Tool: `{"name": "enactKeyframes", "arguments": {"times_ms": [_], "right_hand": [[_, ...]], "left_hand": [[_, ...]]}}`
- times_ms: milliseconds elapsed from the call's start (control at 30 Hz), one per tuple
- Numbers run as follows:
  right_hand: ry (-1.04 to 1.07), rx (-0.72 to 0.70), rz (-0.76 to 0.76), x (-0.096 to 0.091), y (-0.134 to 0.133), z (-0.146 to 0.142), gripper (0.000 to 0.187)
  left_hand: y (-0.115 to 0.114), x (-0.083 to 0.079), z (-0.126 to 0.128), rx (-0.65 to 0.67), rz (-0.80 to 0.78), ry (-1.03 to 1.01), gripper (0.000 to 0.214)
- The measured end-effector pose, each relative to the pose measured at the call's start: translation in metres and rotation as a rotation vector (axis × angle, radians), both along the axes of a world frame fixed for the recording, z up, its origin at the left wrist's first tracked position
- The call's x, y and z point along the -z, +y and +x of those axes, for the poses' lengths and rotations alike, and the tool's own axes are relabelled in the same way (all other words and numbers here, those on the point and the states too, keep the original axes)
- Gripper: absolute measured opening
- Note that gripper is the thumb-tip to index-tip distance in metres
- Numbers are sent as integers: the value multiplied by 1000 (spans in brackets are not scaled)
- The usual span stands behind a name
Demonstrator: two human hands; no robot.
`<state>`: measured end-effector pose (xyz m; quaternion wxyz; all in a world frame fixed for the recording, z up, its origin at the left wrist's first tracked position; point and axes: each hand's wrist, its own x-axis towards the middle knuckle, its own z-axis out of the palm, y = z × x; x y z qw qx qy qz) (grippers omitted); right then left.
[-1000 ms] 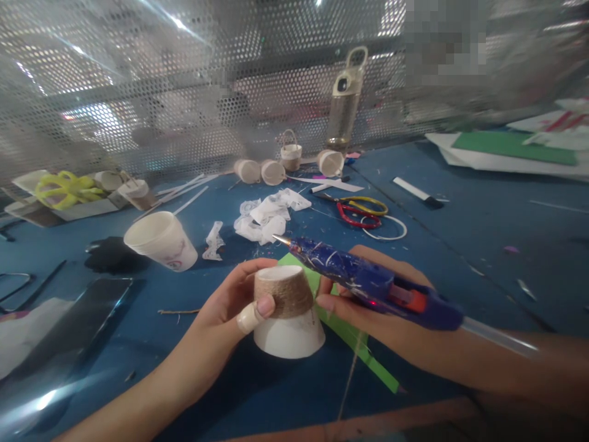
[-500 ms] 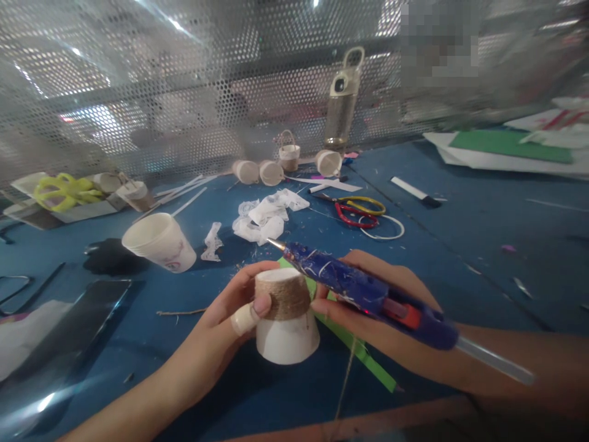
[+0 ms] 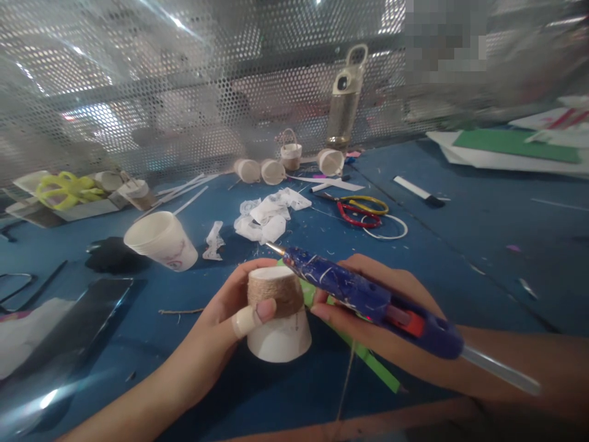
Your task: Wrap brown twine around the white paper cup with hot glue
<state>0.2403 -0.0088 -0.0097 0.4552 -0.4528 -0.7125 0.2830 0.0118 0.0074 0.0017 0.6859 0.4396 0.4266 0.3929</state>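
Nestling within left hand (image 3: 224, 320), seemingly: cup (image 3: 280, 339)

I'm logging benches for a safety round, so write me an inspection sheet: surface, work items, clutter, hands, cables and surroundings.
Surface: blue table, speckled with small scraps.
Work items: wrapped cup, narrow end up, partly covered in twine; glue gun, red light lit.
Clutter: crumpled white material, scissors with red and yellow handles, tilted white cup.
Hands: left hand, thumb bandaged, has its grip on the wrapped cup; right hand has its grip on the glue gun.
Cables: nothing seen on the glue gun.
Surroundings: perforated panel behind the table, with a bottle in front of it.
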Motion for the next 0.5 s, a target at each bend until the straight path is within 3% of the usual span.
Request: {"name": "enactKeyframes", "arguments": {"times_ms": [500], "right_hand": [[-69,-90,61,0,6,8,15]], "left_hand": [[-3,-3,2,-49,15,-3,52]]}}
